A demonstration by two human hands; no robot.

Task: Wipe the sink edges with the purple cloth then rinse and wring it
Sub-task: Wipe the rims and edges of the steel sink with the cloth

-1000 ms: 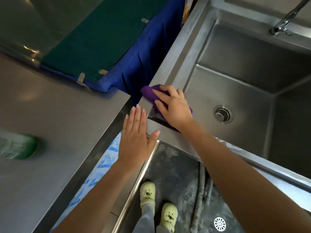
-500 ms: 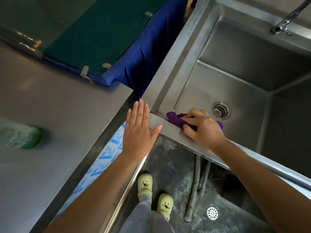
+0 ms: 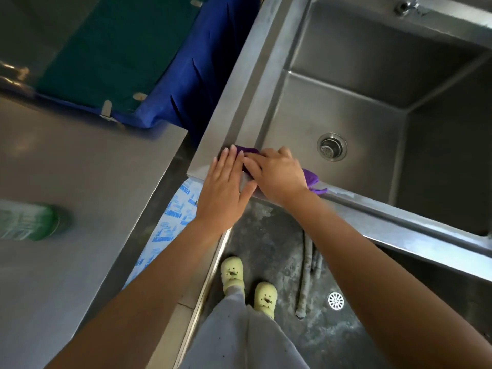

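The right hand (image 3: 277, 177) lies palm-down on the purple cloth (image 3: 310, 178), fingers spread and pressing it flat against the near-left corner of the sink (image 3: 266, 75) rim; it pins the cloth more than it grips it. Purple shows at two ends: a fold past the fingertips toward the corner, and a tail trailing behind the wrist along the front edge. So the cloth's long axis runs along that front edge, and it sits directly under the right hand, not ahead of or beside it.

The left hand (image 3: 223, 190) is open and flat, holding nothing, resting on the same corner with its fingertips touching the cloth's far fold and its thumb beside the right hand's fingers. It looks to be bracing rather than wiping.

The step in hand seems to be the wiping of the edges. The front edge stretches away to the right, free of objects, so a sweep that way has nothing in its path; the left edge running toward the far corner is likewise bare. The basin holds only the drain (image 3: 332, 147), and the faucet (image 3: 404, 5) sits at the far rim, just in view.

Further out, a green bottle (image 3: 29, 222) lies blurred on the counter (image 3: 93, 169) to the left, well apart from both hands.
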